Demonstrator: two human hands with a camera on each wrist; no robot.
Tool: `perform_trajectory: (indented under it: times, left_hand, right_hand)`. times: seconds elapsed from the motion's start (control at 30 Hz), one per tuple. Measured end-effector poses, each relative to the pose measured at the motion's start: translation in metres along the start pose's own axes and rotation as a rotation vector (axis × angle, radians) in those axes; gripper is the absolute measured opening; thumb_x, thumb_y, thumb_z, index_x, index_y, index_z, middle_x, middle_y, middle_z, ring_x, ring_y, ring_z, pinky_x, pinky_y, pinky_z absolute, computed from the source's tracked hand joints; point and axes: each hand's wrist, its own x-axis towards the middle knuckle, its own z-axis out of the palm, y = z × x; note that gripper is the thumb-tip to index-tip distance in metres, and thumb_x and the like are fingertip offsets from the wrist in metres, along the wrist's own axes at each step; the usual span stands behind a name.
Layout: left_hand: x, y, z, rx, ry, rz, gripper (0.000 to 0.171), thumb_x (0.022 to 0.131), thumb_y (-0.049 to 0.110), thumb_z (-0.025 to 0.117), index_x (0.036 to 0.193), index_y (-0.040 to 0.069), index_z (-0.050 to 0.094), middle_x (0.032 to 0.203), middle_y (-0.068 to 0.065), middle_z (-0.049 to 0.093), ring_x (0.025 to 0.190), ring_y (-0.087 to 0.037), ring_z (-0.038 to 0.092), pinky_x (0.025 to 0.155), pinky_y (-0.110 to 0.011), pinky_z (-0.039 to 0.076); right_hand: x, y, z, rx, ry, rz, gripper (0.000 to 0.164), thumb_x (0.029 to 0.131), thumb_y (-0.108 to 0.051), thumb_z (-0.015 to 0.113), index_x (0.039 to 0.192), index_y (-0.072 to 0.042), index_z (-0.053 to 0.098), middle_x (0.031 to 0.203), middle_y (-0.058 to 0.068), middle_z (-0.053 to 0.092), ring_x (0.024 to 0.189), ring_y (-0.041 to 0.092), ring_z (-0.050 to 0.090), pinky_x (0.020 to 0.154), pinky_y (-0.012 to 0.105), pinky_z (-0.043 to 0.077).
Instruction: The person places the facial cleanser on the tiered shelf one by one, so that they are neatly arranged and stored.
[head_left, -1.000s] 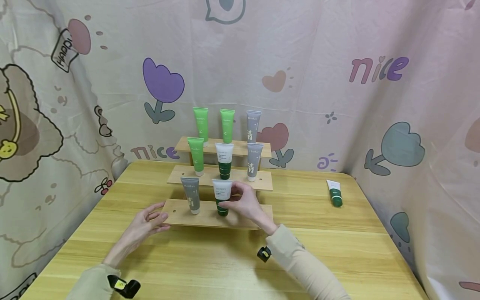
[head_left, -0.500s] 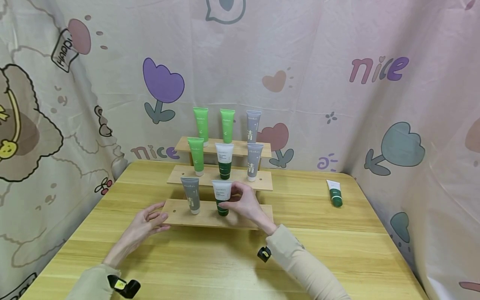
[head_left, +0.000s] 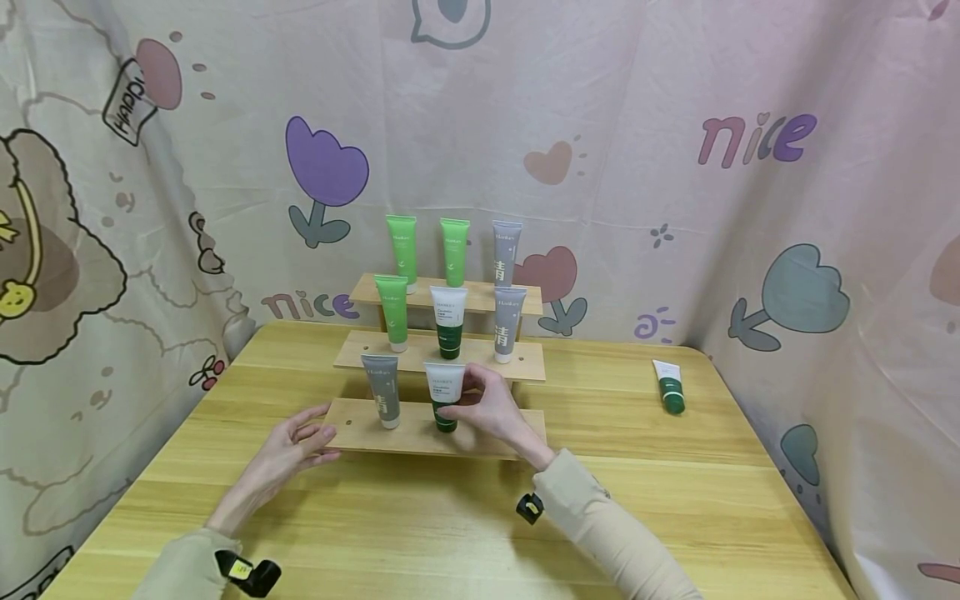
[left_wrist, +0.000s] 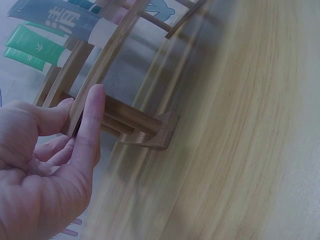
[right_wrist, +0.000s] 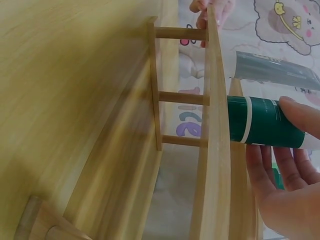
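My right hand (head_left: 491, 406) pinches a white-and-green squeeze tube (head_left: 444, 383) standing cap-down on the lowest board of a three-tier wooden display rack (head_left: 412, 442). In the right wrist view the thumb lies on one side of the tube's green part (right_wrist: 265, 120), with fingers on the other. My left hand (head_left: 294, 446) holds the left end of that same board; the left wrist view has the board (left_wrist: 95, 75) between thumb and fingers. A grey tube (head_left: 384, 392) stands on the board, left of the white-and-green one.
On the middle tier are a green tube (head_left: 393, 312), a white-and-green tube (head_left: 448, 321) and a grey-blue tube (head_left: 508, 321). Two green tubes and a grey-blue tube (head_left: 507, 250) stand on top. Another white-and-green tube (head_left: 670, 386) lies on the table (head_left: 637, 467) at right.
The tube in my right hand has shifted very slightly, its top edge a touch lower. Both hands otherwise keep their places.
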Motion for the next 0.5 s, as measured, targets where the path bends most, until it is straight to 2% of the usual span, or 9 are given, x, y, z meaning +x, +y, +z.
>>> perform_trajectory:
  times: [0.23, 0.5]
  left_hand:
    - [0.0001, -0.0003, 0.0005, -0.002, -0.008, -0.002, 0.072, 0.106, 0.014, 0.051, 0.157, -0.011, 0.007, 0.140, -0.040, 0.038, 0.096, -0.017, 0.073, 0.090, -0.026, 0.065]
    - [0.0001, -0.0010, 0.0003, 0.000, -0.024, -0.002, 0.072, 0.107, 0.014, 0.050, 0.157, -0.011, 0.005, 0.141, -0.042, 0.037, 0.096, -0.016, 0.073, 0.091, -0.026, 0.064]
  right_hand:
    - [-0.0015, -0.0010, -0.0011, 0.002, -0.010, -0.004, 0.043, 0.077, -0.003, 0.085, 0.114, 0.002, 0.064, 0.111, 0.023, 0.071, 0.099, 0.028, 0.070, 0.092, 0.031, 0.063]
    - [-0.0042, -0.0008, -0.0051, 0.047, -0.027, -0.020, 0.044, 0.079, -0.004, 0.084, 0.118, 0.001, 0.064, 0.114, 0.021, 0.069, 0.102, 0.025, 0.068, 0.097, 0.035, 0.062]
